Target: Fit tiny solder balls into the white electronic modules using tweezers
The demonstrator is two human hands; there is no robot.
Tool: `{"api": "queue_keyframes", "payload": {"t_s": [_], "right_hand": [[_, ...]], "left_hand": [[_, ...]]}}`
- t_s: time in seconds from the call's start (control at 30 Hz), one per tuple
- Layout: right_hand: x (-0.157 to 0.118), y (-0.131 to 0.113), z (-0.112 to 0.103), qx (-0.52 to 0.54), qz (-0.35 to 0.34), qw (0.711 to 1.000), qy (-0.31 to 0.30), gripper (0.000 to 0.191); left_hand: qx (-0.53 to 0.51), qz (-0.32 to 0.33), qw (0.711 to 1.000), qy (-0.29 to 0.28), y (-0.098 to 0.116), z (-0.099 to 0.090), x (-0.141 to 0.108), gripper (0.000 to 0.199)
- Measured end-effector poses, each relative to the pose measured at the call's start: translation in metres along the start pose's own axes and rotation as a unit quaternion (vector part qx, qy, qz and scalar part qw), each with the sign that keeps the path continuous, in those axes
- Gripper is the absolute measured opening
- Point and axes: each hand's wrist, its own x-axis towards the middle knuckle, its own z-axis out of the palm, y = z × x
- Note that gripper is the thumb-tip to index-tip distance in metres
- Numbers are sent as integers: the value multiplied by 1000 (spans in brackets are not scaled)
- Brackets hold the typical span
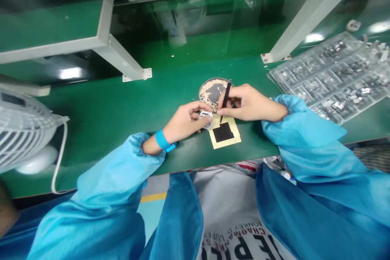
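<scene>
While the right hand pinches a black stylus, the nearby left hand clamps a small foil-like scrap.

Right hand hides the near side of the round dish and part of the black stylus. Left hand covers most of the small shiny piece, probably foil, outline not readable. Dish contents too small to tell apart. Parts in the clear plastic tray too small and glary to identify; tray cut off by right edge. Fan cut off by left edge. Lettering on the printed cloth cut off by bottom edge. Dark blurred shape at lower left can't be made out.
</scene>
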Motion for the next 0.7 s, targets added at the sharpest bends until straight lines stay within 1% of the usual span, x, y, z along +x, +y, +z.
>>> {"api": "queue_keyframes", "payload": {"t_s": [0.13, 0.27, 0.43, 0.57, 0.7], "right_hand": [[0, -3, 0, 0, 0, 1000, -6, 21], [0, -2, 2, -2, 0, 1000, -2, 17], [-1, -2, 1, 7, 2, 1000, 10, 17], [-2, -10, -5, 13, 25, 999, 26, 23], [-4, -20, -8, 13, 43, 997, 63, 31]], "left_hand": [[-1, 15, 1000, 15, -1, 1, 1, 32], [-12, 18, 999, 29, 0, 3, 1, 25], [-18, 20, 999, 31, 0, 6, 0, 22], [-30, 10, 999, 36, 0, 7, 0, 22], [-36, 11, 999, 28, -2, 6, 1, 22]]}}
